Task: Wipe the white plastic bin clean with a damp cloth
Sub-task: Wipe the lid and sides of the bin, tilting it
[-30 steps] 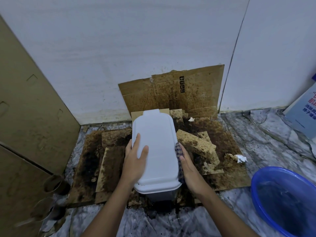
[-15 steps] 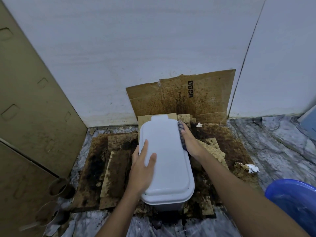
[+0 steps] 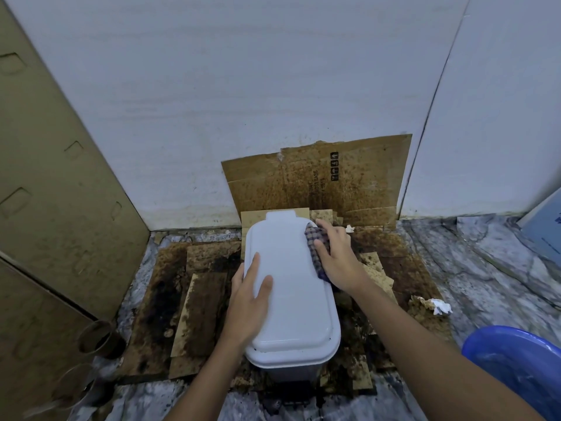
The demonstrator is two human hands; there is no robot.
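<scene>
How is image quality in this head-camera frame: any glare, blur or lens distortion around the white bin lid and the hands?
Head view: soft, even light; only a faint sheen on the white plastic bin, no hard glare. The left hand, right hand and checked cloth look slightly soft. Wide-angle distortion bows the wall seams and stretches the forearms.

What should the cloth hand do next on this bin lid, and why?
Probably sweep the checked cloth toward the person across the lid: the right hand presses it at the far right corner, the left hand steadies the lid, and most of it lies uncovered.
</scene>
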